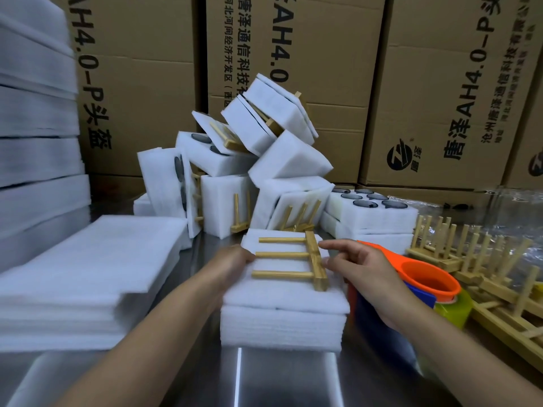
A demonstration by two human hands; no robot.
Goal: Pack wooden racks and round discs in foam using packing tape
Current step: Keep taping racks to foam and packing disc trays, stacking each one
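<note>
A wooden rack (pixel 296 264) with three pegs lies flat on top of a white foam block (pixel 282 321) in the middle of the metal table. My left hand (pixel 232 264) grips the left edge of the foam's top sheet. My right hand (pixel 352 267) hovers at the rack's right bar, fingers apart, fingertips touching or nearly touching it. A foam tray holding dark round discs (pixel 370 201) sits behind on the right. An orange, blue and yellow tape dispenser (pixel 426 284) stands just right of my right hand.
A pile of packed foam bundles (pixel 258 160) with racks sticking out leans against cardboard boxes (pixel 440 98) at the back. Flat foam sheets (pixel 88 268) lie stacked at left, taller foam stacks (pixel 35 127) behind them. Loose wooden racks (pixel 484 268) crowd the right side.
</note>
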